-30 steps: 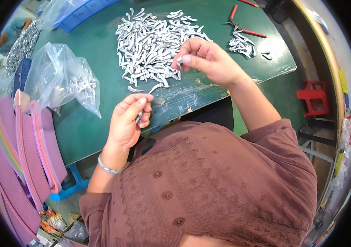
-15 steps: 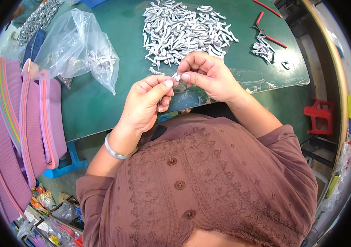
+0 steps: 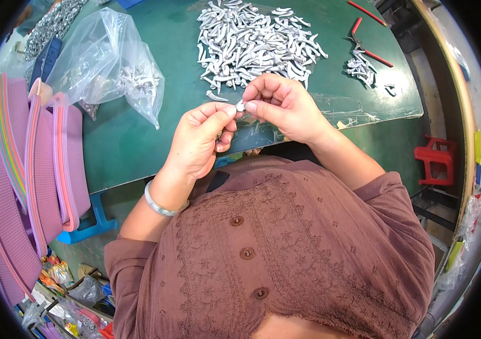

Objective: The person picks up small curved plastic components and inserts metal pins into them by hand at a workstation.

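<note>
Between my two hands, just over the table's near edge, is a small silvery metal piece (image 3: 240, 105). My left hand (image 3: 198, 135) pinches it between thumb and forefinger, the other fingers curled in. From the other side, the thumb and forefinger of my right hand (image 3: 285, 107) pinch it as well. Its full shape is hidden by my fingertips. Beyond my hands lies a wide heap of curved, silvery horn-shaped pieces (image 3: 257, 42). One ribbed curved piece (image 3: 216, 96) rests apart from the heap, close to my left fingertips.
On the green table (image 3: 178, 56), a clear plastic bag (image 3: 105, 62) with small pieces lies left. Red-handled pliers (image 3: 355, 39) and a smaller pile of metal pieces (image 3: 361, 69) are right. Pink-purple baskets (image 3: 43, 164) crowd the left side. A red stool (image 3: 436, 161) stands lower right.
Both hands stay close together at nearly the same spot. The small piece between the fingertips looks slightly turned, and my right hand has shifted a little.
</note>
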Tool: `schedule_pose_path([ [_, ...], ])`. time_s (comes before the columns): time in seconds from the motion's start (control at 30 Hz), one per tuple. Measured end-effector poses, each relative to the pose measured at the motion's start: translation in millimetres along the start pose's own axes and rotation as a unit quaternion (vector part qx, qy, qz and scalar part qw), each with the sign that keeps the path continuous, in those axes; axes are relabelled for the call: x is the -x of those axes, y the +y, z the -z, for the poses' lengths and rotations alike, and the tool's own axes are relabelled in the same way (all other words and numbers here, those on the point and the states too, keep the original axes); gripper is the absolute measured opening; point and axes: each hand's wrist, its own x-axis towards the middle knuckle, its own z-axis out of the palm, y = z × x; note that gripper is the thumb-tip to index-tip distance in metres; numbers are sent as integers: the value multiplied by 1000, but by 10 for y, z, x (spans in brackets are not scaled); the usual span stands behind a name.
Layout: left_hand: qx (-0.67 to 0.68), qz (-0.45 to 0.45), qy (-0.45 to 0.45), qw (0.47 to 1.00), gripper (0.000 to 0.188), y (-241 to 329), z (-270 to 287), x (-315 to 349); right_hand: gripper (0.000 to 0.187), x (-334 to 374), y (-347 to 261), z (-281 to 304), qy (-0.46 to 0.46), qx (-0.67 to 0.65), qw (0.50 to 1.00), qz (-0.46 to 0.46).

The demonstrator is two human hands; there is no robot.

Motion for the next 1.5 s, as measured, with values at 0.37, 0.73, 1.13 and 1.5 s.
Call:
schedule_pose_path([
  [0.37,20,-8,0,1000,13,-57,105,-38,12,19,-16,-24,9,-25,999,-29],
  [0.73,18,-55,15,998,13,-72,127,-24,20,44,-7,19,-5,-40,998,-55],
  [1.13,33,-70,-23,997,23,-91,145,-3,25,80,70,-40,22,105,992,71],
  [1.5,120,-54,-43,990,14,-100,219,-53,9,34,27,498,173,495,813,252],
])
